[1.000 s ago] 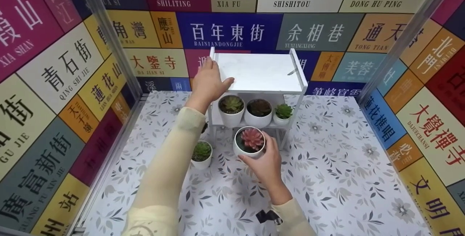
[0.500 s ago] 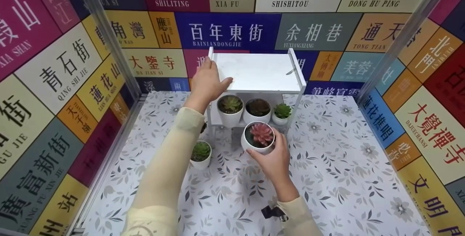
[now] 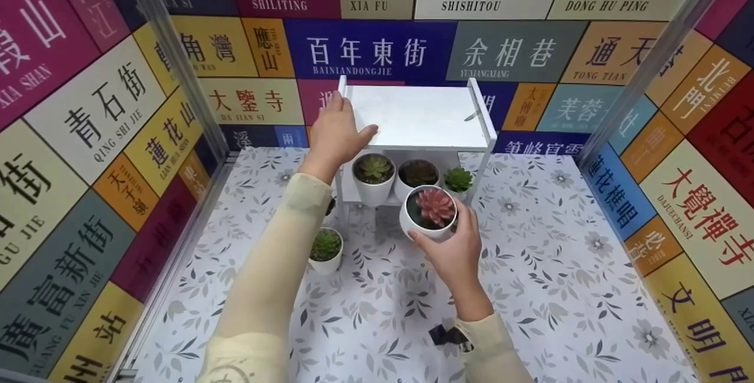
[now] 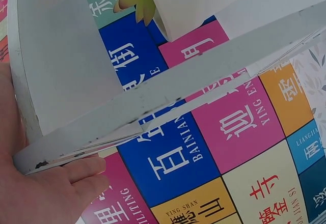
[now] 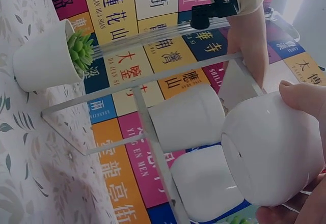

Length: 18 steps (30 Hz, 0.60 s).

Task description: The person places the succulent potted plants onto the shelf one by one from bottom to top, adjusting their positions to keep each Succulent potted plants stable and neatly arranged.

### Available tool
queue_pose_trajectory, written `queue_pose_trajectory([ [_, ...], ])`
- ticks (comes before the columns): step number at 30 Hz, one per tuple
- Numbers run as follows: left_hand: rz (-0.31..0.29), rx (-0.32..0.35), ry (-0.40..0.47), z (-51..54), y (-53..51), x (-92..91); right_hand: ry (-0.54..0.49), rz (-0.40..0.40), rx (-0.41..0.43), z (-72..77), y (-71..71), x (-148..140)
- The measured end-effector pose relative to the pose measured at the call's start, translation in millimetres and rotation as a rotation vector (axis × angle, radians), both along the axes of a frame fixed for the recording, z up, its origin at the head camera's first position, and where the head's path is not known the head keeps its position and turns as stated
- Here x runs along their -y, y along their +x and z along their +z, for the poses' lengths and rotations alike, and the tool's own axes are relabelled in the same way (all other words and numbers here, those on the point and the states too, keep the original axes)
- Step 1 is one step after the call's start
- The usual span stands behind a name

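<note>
In the head view a white two-level shelf (image 3: 418, 116) stands at the centre. My left hand (image 3: 337, 135) grips the left side of its top; in the left wrist view the fingers of that hand (image 4: 46, 183) lie around the frame's corner. My right hand (image 3: 456, 247) holds a round white pot (image 3: 421, 231) with a pink succulent (image 3: 435, 206), raised in front of the shelf's lower level. On that level stand a pot with a green-brown succulent (image 3: 374, 171), a dark-plant pot (image 3: 418, 174) partly hidden by the held pot, and a small green plant (image 3: 458, 180).
A small white pot with a green succulent (image 3: 326, 247) stands on the flowered tabletop (image 3: 548, 265), left of the shelf. Another dark plant beside the shelf's left leg is mostly hidden by my left arm. Walls with coloured sign panels (image 3: 371, 50) enclose the table.
My right hand has moved the pink succulent's pot up and to the right, and it now covers part of the pots behind. The left hand has stayed on the shelf.
</note>
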State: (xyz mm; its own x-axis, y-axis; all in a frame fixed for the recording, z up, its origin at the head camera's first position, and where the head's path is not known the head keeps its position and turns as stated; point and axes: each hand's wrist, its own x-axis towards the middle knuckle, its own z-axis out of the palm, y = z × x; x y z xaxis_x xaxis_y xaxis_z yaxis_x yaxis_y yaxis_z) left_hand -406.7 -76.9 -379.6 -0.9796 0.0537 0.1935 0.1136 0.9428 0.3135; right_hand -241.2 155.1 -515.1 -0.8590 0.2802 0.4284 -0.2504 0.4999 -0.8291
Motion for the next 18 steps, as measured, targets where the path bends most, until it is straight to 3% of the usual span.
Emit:
queue_pose_trajectory([
  [18,-0.021,0.028,-0.003,2.0,0.6,-0.4,-0.037,-0.015,-0.024,21.7,-2.9,-17.4],
])
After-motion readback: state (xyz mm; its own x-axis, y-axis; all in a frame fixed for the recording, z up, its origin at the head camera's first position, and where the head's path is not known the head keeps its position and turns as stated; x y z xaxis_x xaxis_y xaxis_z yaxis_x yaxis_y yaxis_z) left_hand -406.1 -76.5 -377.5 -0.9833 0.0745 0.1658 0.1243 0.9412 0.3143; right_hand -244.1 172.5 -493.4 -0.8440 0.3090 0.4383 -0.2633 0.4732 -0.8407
